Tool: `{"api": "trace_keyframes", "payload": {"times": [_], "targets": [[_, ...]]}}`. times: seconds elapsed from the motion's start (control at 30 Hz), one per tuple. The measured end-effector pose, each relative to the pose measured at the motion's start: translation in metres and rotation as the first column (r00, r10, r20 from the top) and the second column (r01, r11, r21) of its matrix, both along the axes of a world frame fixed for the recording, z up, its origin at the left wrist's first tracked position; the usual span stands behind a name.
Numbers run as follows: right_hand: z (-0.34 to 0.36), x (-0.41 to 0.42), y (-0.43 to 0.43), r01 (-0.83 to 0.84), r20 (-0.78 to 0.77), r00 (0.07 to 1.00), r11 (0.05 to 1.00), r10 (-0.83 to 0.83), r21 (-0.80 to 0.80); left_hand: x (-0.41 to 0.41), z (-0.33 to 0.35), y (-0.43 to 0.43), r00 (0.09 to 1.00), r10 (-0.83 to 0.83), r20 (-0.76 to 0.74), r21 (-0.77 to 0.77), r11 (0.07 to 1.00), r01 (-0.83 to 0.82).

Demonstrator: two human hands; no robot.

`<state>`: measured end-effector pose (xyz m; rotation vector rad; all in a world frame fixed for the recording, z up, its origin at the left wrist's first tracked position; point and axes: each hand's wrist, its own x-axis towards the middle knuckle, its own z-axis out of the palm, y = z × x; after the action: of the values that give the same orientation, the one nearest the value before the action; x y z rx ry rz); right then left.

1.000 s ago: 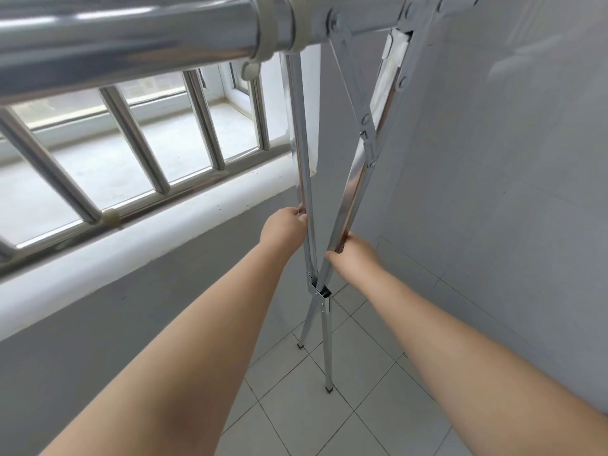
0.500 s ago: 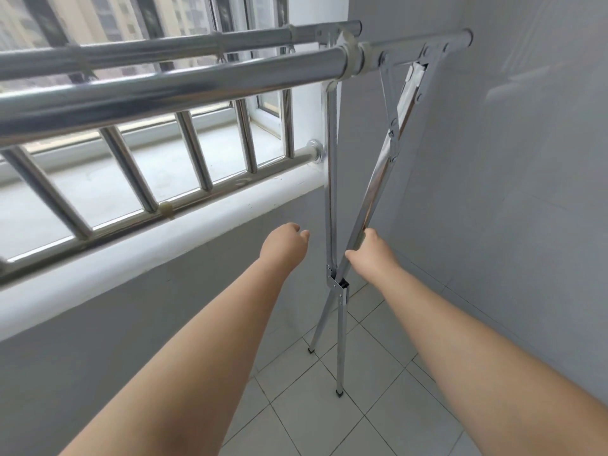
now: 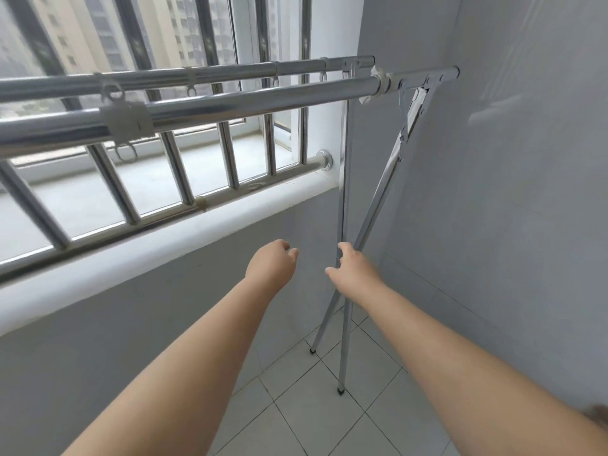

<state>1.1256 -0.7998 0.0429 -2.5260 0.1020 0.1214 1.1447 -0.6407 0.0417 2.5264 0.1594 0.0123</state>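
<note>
Left fingers (image 3: pixel 289 255) loosely curled, holding nothing. The left hand (image 3: pixel 271 266) hangs in the air in front of the grey wall under the window sill (image 3: pixel 197 232), near the drying rack (image 3: pixel 263 100) legs but apart from them. Reads as idle, placed to catch the frame if it swings.

Right hand (image 3: pixel 353 273) is on the rack where the upright leg (image 3: pixel 343 192) and slanted leg (image 3: pixel 378 199) cross. Forefinger (image 3: pixel 343 247) lies against the upright leg; thumb (image 3: pixel 330 270) sticks out left, off the metal. The other fingers are hidden behind the back of the hand — can't tell if they wrap the legs or only touch. My guess is light steadying contact at the pivot, since one hand there controls both legs.

Rack stands on the floor tiles (image 3: pixel 312 406) in the corner, with its feet (image 3: pixel 340 391) down and near each other, so the legs are scissored narrow. Top rails (image 3: pixel 230 71) run off left along the window. The folding brace (image 3: pixel 402 139) under the right end is angled, not straight. The tiled wall (image 3: pixel 510 192) is close on the right — likely why the stance is narrow.

Judgement: leg spread is being set. The next move needs the feet wider, because a narrow stance could tip.
</note>
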Motion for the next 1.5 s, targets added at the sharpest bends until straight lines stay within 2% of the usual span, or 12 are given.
{"api": "trace_keyframes", "payload": {"times": [0.3, 0.47, 0.77, 0.93, 1.1, 1.23, 1.33, 1.5], "targets": [[0.038, -0.042, 0.03, -0.159, 0.087, 0.984, 0.987, 0.158, 0.013, -0.073, 0.036, 0.031, 0.99, 0.133, 0.045, 0.021, 0.991, -0.134], [0.058, -0.079, 0.037, -0.324, 0.168, 0.935, 0.945, 0.313, 0.041, -0.119, 0.06, 0.035, 0.971, 0.227, 0.08, 0.069, 0.97, -0.233], [0.089, -0.129, 0.042, -0.484, 0.266, 0.849, 0.873, 0.456, 0.049, -0.198, 0.089, 0.027, 0.932, 0.29, 0.217, 0.126, 0.938, -0.322], [0.118, -0.149, 0.063, -0.535, 0.368, 0.792, 0.844, 0.487, 0.034, -0.23, 0.117, 0.043, 0.881, 0.235, 0.411, 0.263, 0.894, -0.361], [0.167, -0.164, 0.093, -0.572, 0.532, 0.693, 0.82, 0.487, -0.006, -0.255, 0.162, 0.069, 0.768, 0.112, 0.631, 0.351, 0.841, -0.411], [0.207, -0.183, 0.134, -0.598, 0.724, 0.514, 0.798, 0.459, -0.081, -0.277, 0.199, 0.109, 0.66, 0.002, 0.751, 0.432, 0.754, -0.494], [0.223, -0.19, 0.159, -0.596, 0.765, 0.432, 0.788, 0.477, -0.155, -0.288, 0.216, 0.14, 0.662, 0.055, 0.747, 0.446, 0.697, -0.562], [0.232, -0.19, 0.196, -0.582, 0.636, 0.44, 0.741, 0.634, -0.335, -0.299, 0.226, 0.188, 0.738, 0.237, 0.631, 0.472, 0.637, -0.609]]}}
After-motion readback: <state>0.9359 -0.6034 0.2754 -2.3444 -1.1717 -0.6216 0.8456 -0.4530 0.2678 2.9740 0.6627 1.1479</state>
